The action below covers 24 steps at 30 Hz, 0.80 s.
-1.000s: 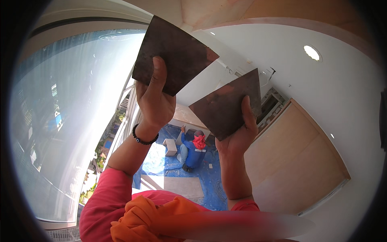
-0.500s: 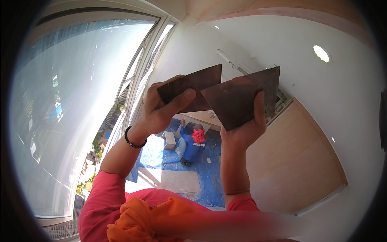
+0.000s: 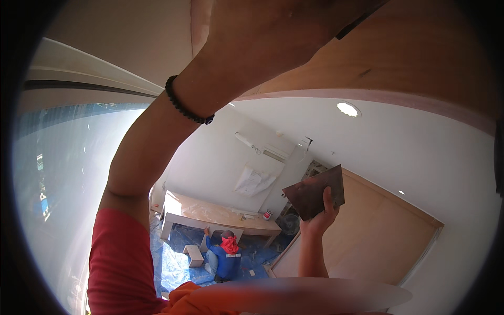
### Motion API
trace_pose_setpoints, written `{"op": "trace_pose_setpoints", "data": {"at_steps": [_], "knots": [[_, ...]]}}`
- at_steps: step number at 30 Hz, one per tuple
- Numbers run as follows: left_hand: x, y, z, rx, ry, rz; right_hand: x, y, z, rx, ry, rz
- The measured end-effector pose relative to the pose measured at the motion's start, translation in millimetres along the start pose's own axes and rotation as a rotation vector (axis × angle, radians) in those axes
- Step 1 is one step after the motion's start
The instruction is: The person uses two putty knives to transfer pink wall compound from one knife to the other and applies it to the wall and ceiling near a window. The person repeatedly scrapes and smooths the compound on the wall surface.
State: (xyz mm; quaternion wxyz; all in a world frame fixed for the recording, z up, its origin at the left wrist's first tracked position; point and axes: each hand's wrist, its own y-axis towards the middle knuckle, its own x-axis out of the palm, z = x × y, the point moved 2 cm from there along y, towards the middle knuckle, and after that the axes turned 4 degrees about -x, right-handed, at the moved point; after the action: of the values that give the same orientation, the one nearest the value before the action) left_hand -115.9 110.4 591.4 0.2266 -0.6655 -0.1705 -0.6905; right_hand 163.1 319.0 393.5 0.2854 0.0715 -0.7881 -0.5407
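My left hand is raised close to the brown wood-toned overhead panel, cut off by the upper edge, with its fingers hidden. From beyond it shows the thin dark edge of a flat scraper plate; whether it touches the panel I cannot tell. Lower down, my right hand is closed on a second dark, four-sided scraper plate, thumb flat across its face. A pinkish smear seems to lie along that plate's upper edge. A pinkish strip runs along the panel's border.
Below, a person in blue crouches beside a pale box on blue sheeting. A long wooden bench stands behind them, with a can on it. Window glass is at left, a large wooden panel at right.
My left hand has gone up to the overhead panel with its plate, away from the other plate. My right hand with its plate sits lower in view. The view has tilted upward.
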Motion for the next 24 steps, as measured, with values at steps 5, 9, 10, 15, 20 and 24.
{"op": "trace_pose_setpoints", "data": {"at_steps": [5, 9, 10, 15, 20, 24], "knots": [[39.7, 17.6, 18.7, 0.002, 0.011, 0.265, -21.5, 1.5, -14.1, -0.034, -0.032, 0.026], [64.5, 20.7, 30.4, -0.063, -0.119, 0.399, -35.0, 4.6, -15.6, -0.033, -0.078, 0.030], [66.2, 18.3, 33.9, -0.071, -0.141, 0.388, -38.9, 4.7, -14.9, -0.027, -0.089, 0.026], [50.1, -7.9, 44.7, -0.054, -0.104, 0.103, -59.5, 12.5, -9.7, -0.001, -0.143, 0.056], [28.9, -33.2, 59.8, -0.140, -0.113, -0.113, -72.7, 25.5, -5.8, -0.002, -0.152, 0.011], [21.8, -56.1, 64.7, -0.169, -0.139, -0.151, -82.1, 29.6, -1.2, 0.020, -0.203, 0.072]]}}
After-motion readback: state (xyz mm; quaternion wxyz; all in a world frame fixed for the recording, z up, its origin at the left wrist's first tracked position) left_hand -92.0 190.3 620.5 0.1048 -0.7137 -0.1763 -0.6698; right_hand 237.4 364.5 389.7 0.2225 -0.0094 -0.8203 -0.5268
